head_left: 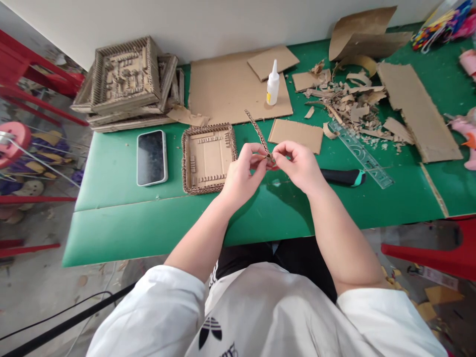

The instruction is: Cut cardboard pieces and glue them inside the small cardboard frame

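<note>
Head view: left hand point(241, 171) and right hand point(297, 166) both pinch the lower end of a thin corrugated cardboard strip point(257, 131), fingers closed, above the green table point(122, 208). Small cardboard tray point(208, 157) just left looks partly assembled, some inner strips fitted; finished trays point(126, 82) stacked behind.

Both hands are meeting above the green table point(122, 223). The left hand point(243, 171) and right hand point(297, 166) are pinching the near end of a thin corrugated strip point(257, 131), which is slanting up and far-left from the fingertips. Just left of the hands a small cardboard tray point(208, 157) is lying flat, with a phone point(151, 157) further left. A glue bottle point(272, 84) is standing on a cardboard sheet point(226, 89) beyond. A knife point(342, 177) and a ruler point(362, 156) are lying right of the hands, near a pile of scraps point(345, 101).
</note>
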A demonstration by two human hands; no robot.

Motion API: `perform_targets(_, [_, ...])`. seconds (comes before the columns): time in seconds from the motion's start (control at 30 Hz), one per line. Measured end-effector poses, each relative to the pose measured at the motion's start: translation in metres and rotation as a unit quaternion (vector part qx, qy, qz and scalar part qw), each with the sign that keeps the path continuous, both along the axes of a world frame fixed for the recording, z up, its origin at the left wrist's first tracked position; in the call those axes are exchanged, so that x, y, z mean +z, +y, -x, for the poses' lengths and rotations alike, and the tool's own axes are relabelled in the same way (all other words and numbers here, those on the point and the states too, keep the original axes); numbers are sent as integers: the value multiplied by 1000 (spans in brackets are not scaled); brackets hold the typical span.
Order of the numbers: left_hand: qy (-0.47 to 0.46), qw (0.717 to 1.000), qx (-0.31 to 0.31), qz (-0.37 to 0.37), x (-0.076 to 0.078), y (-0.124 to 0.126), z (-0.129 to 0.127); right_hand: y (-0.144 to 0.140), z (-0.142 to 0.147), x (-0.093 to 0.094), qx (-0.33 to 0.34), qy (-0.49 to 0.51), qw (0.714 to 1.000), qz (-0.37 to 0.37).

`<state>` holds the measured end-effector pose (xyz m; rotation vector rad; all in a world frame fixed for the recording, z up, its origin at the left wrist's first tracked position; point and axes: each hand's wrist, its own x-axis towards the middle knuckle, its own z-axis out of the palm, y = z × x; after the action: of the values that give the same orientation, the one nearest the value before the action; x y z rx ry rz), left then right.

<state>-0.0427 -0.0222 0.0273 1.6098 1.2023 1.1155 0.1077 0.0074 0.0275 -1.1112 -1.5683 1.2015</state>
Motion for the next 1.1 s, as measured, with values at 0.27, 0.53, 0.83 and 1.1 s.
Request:
perform_targets(0.27, [9,999,-2,-45,-4,1,2,-3,0,3,-2,43,999,-1])
perform_targets(0.53, [36,996,15,-79,-2,0,2,-3,1,1,-28,27,999,-20])
perform_targets(0.83, [-91,991,82,50,3,4,-5,-8,2,6,-56,-49,987,-145])
perform_targets(1.1, [-146,984,96,40,2,4,-3,-7,2,5,-41,-41,992,-114])
